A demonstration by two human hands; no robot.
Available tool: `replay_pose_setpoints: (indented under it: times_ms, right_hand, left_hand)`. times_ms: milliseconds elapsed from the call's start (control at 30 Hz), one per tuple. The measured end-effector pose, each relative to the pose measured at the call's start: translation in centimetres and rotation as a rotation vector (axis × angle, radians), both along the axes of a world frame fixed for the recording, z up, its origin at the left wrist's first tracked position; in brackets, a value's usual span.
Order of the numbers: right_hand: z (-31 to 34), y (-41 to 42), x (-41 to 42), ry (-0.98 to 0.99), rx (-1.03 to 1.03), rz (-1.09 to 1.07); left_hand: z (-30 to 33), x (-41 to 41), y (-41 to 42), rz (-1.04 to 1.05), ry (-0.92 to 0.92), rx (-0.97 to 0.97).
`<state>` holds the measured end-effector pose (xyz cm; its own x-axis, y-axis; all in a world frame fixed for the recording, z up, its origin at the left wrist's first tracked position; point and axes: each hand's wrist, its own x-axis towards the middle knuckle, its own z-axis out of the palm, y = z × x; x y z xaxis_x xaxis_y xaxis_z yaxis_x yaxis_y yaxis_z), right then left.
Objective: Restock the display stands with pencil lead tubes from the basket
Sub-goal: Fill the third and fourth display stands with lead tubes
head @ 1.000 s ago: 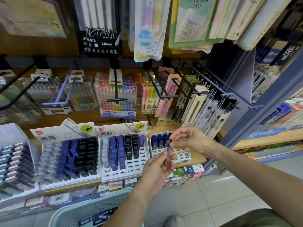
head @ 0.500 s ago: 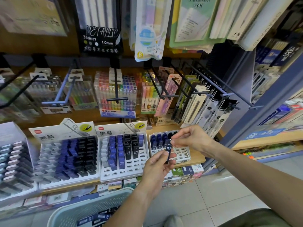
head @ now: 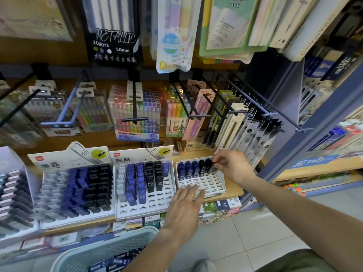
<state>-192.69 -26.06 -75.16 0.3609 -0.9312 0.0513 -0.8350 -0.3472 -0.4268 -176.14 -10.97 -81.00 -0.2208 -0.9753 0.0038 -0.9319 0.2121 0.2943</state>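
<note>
Now the right hand [head: 232,166], at the centre right of the frame, pinches a dark pencil lead tube [head: 213,163] with curled fingers and sets it into the top row of the small display stand [head: 208,183], at the right end of that row. The left hand [head: 186,201] lies with straight, spread fingers on the lower front edge of the same stand and holds nothing; a ring is on one finger. Most slots below the top row look empty.

I judge that the placing is not yet finished. The tube could go in tilted or miss its slot, because the fingers hide the slot and the neighbour tubes stand very close. A push that is too strong could slide the light stand back on the shelf, so the flat left hand seems to keep it in place. More tubes wait in the pale basket [head: 82,258] at the bottom left of the frame, beside two fuller stands [head: 143,209].
</note>
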Motion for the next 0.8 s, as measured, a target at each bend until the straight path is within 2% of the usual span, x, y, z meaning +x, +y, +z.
replay_pose_setpoints:
  times_ms: [133, 267, 567, 800]
  right_hand:
    - [-0.5, 0.0, 0.4, 0.038, 0.036, 0.009]
    - [-0.5, 0.1, 0.7, 0.025, 0.087, 0.022]
    - [-1.4, 0.1, 1.2, 0.094, 0.048, -0.047]
    - [1.2, 1.9, 2.4, 0.187, -0.052, -0.017]
  left_hand:
    - [-0.2, 0.6, 0.1, -0.039, -0.136, 0.089]
    - [-0.5, 0.8, 0.1, -0.048, -0.16, 0.097]
    - [-1.0, 1.1, -0.1, -0.048, -0.079, 0.11]
    - [-0.8, 3.2, 1.2, 0.006, 0.146, 0.0]
